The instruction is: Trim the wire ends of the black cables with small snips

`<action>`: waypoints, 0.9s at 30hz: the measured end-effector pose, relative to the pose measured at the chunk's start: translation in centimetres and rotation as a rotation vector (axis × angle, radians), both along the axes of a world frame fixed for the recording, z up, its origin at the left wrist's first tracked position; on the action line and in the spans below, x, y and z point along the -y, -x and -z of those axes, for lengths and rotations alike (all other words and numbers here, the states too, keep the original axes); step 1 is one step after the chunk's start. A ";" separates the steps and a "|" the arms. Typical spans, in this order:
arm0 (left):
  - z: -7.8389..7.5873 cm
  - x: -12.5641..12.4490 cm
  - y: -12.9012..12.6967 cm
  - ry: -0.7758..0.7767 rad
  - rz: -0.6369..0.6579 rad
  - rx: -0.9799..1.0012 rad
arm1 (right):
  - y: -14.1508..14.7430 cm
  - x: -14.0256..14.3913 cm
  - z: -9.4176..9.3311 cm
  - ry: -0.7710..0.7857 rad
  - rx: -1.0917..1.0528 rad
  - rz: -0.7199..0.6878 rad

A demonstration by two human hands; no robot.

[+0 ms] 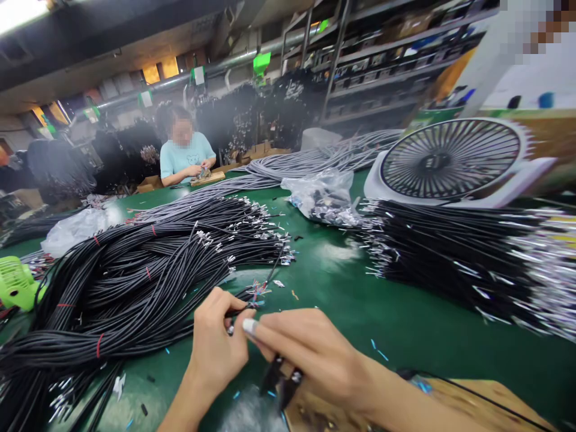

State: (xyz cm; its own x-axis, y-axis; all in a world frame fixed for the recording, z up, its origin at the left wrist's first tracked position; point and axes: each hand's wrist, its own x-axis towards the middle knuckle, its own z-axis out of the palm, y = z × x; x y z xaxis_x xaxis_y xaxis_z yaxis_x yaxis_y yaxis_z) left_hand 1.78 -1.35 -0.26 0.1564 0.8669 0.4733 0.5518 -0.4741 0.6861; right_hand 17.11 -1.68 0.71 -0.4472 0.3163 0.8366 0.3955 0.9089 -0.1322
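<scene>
The left hand (216,342) is closed around the end of one black cable (245,300), whose stripped, coloured wires fan out just past the fingertips. The right hand (310,354) is closed on a small black cutter (281,381), index finger stretched toward the cable end; the cutter's blades are hidden under the fingers. Both hands sit low over the green surface (360,312), just in front of a big heap of black cables (135,276) on the left.

A clear bag (321,195) lies farther back holding small dark and silvery parts, too blurred to name. A second pale bag (76,228) lies at the left, its contents not visible. A second pile of black cables (450,252) lies at right, ends bare, below a white fan (454,159). Grey cables (310,162) stretch toward a person in a light blue shirt (184,156) across the surface. A green object (15,285) is cut off at the left edge. Cut scraps dot the surface.
</scene>
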 end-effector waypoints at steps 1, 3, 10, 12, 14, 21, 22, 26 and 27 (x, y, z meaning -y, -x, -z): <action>0.0 0.0 0.1 0.016 -0.026 0.060 | 0.0 0.0 0.0 0.048 -0.124 0.067; -0.2 0.0 0.3 0.001 -0.076 0.165 | 0.0 -0.2 -0.1 0.216 -0.333 0.217; -0.3 0.2 0.6 -0.200 -0.118 0.251 | 0.4 -0.7 -0.4 0.550 -0.261 0.109; -0.3 0.3 0.5 -0.231 -0.112 0.229 | 0.5 -0.7 -0.3 0.565 -0.260 0.082; -0.4 0.4 0.3 -0.251 -0.103 0.205 | 0.4 -0.7 -0.1 0.579 -0.267 0.062; -0.9 0.4 0.1 -0.328 -0.091 0.149 | 0.4 -0.8 0.0 0.613 -0.300 0.050; -0.9 0.4 0.1 -0.335 -0.089 0.142 | 0.4 -0.8 0.0 0.617 -0.300 0.052; -0.9 0.3 0.1 -0.370 -0.109 0.105 | 0.4 -0.8 -0.2 0.602 -0.290 0.059; -0.9 0.4 0.1 -0.376 -0.115 0.099 | 0.4 -0.8 -0.2 0.601 -0.285 0.059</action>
State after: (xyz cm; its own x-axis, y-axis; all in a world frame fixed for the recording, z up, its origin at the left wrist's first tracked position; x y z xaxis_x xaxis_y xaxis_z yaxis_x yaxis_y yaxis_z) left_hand 1.71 -1.72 0.61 0.0059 0.6399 0.7684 0.5558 -0.6409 0.5295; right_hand 16.69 -0.91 0.92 -0.2019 0.7818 0.5900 0.3171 0.6221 -0.7159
